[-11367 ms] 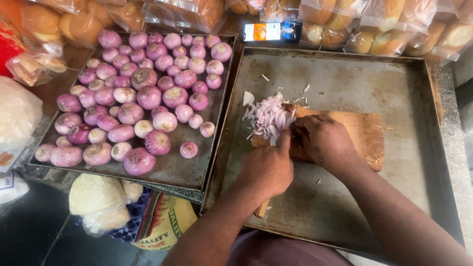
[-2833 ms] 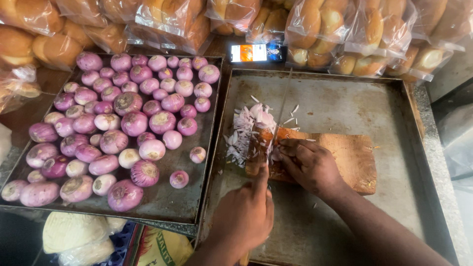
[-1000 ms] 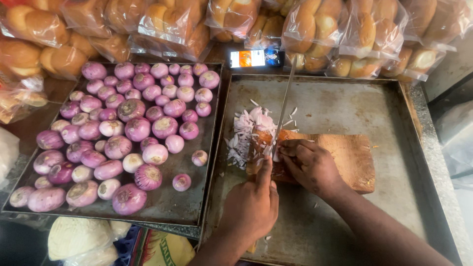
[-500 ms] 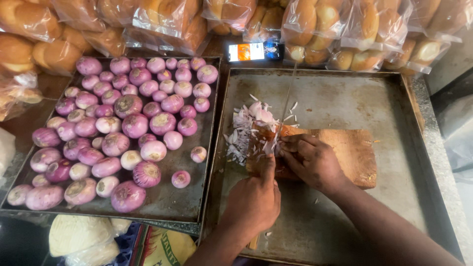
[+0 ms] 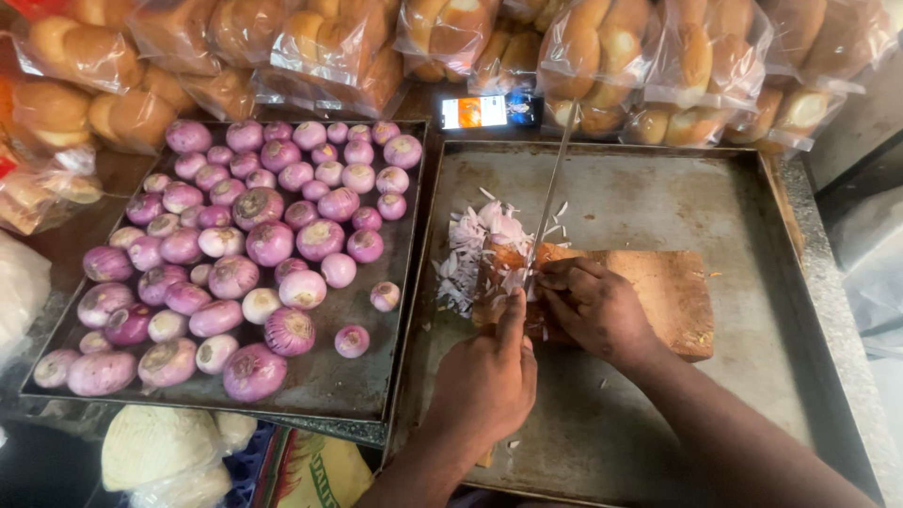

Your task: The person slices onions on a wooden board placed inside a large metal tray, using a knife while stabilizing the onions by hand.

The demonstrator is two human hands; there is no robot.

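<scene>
Left hand (image 5: 484,381) gripping long steel knife (image 5: 550,193) blade-down, right hand (image 5: 597,306) curled, pinning sliced pale-purple onion (image 5: 484,246) on brown wooden board (image 5: 673,292)

Dark counter (image 5: 56,246) under two metal trays (image 5: 658,198) (side by side)
</scene>
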